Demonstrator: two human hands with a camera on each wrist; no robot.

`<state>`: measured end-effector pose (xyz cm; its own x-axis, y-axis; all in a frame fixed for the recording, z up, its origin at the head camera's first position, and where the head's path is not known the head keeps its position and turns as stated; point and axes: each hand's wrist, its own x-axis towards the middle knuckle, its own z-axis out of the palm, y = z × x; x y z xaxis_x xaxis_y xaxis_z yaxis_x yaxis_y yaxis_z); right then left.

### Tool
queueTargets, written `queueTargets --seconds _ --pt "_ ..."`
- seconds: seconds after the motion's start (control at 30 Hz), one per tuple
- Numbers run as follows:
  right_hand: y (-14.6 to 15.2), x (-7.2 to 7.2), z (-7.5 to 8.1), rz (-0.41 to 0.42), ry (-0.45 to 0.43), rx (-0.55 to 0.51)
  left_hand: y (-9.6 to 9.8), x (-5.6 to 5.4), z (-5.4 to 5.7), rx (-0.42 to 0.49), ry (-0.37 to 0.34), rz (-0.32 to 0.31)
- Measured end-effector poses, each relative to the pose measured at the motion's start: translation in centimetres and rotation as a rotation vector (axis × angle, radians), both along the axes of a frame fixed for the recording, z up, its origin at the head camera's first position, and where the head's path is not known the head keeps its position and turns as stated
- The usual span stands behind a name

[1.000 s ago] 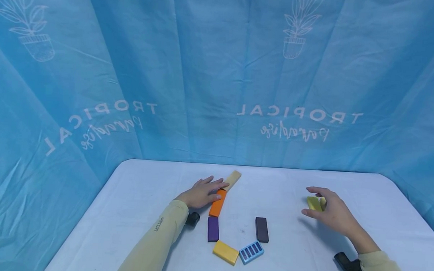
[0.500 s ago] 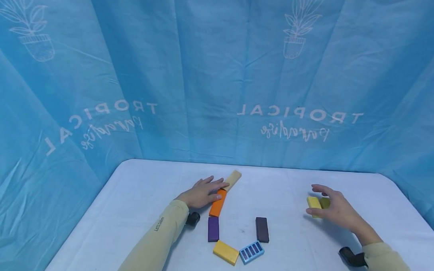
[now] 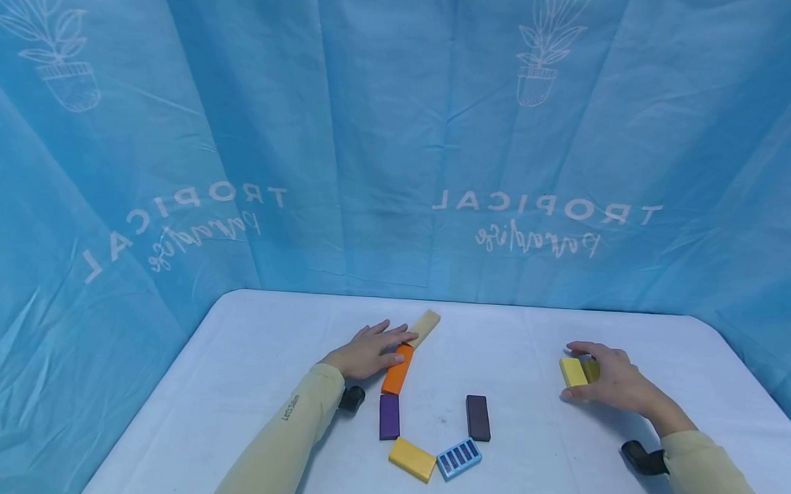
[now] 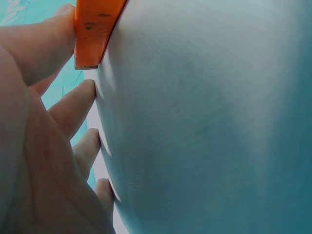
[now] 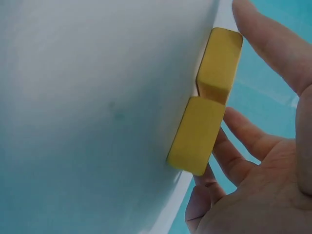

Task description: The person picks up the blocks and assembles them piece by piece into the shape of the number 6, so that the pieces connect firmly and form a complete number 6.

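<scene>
My left hand (image 3: 368, 351) lies palm down with fingers spread, at the join of an orange block (image 3: 396, 376) and a beige block (image 3: 425, 328). Its thumb is against the orange block (image 4: 95, 31) in the left wrist view, and the other fingertips meet the white tabletop. At the right, my right hand (image 3: 616, 382) arches around a bright yellow block (image 3: 572, 372) and a darker yellow block (image 3: 591, 370), side by side. In the right wrist view, the thumb extends past the end of one yellow block (image 5: 220, 58), while the fingers spread behind the other yellow block (image 5: 195, 135).
A purple block (image 3: 389, 417), a golden-yellow block (image 3: 412, 460), a light blue block with dark stripes (image 3: 458, 459) and a dark block (image 3: 477, 418) continue the curve from the orange one. Blue curtain (image 3: 373, 130) hangs behind the white table (image 3: 269, 315).
My right hand has shifted slightly right and lowered around the two yellow blocks, its thumb drawing back toward the bright one's near end. The left hand stays put.
</scene>
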<state>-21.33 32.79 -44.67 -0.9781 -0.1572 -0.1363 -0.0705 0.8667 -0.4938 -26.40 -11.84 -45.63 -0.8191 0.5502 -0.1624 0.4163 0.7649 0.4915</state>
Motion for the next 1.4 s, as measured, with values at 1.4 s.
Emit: queueTargets --seconds 1.4 --pt "-2.2 0.2 1.2 0.056 0.098 -0.062 0.0 0.2 0.3 0.012 -0.006 0.002"
